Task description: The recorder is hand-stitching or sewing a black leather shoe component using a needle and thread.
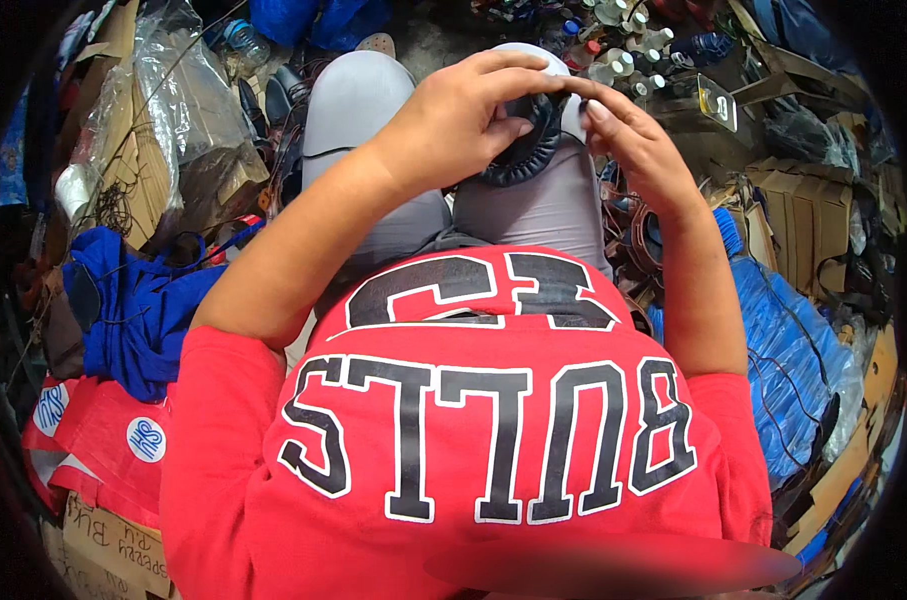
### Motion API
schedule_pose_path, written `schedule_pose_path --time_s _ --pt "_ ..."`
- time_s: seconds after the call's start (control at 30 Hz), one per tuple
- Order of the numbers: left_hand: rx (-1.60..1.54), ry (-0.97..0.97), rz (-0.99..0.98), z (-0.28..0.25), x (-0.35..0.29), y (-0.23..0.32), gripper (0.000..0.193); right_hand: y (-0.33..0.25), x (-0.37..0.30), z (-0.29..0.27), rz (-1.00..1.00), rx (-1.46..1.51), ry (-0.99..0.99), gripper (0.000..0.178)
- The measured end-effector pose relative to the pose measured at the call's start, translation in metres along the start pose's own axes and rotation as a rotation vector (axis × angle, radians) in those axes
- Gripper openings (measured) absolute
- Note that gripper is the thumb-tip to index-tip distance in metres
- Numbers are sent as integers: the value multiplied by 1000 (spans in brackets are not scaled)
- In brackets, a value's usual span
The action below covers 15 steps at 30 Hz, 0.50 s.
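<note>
Now the black padded ring (526, 150) rests on the person's right knee (533, 200), held between both hands, the left hand (453, 125) curled over its near left side and the right hand's (633, 150) fingers (583, 95) pinching its far rim.

Well left of the fingers, a clear plastic bag (178, 95) lies crumpled over flat brown cardboard (138, 170). Far below and left of them, a red sack (93, 440) carries two round white labels (145, 439), and a brown cardboard box (113, 545) with handwriting sits under it. Right of the fingers stand brown cartons (798, 215); below those lies a blue plastic bag (788, 350).
</note>
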<state>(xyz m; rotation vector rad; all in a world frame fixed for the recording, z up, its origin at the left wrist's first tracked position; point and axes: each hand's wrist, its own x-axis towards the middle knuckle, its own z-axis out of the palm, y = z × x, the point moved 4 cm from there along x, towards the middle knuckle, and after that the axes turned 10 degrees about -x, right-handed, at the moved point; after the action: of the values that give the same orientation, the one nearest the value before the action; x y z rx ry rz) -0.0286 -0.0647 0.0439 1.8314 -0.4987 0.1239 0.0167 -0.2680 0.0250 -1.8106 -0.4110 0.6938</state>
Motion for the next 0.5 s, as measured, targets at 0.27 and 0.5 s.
schedule_pose_path --time_s 0.27,0.5 --pt "53 -87 -11 0 7 -10 30 -14 -35 -6 -46 -355 270 27" --pt "19 76 45 6 -13 -16 20 -30 -38 12 -204 -596 345 15"
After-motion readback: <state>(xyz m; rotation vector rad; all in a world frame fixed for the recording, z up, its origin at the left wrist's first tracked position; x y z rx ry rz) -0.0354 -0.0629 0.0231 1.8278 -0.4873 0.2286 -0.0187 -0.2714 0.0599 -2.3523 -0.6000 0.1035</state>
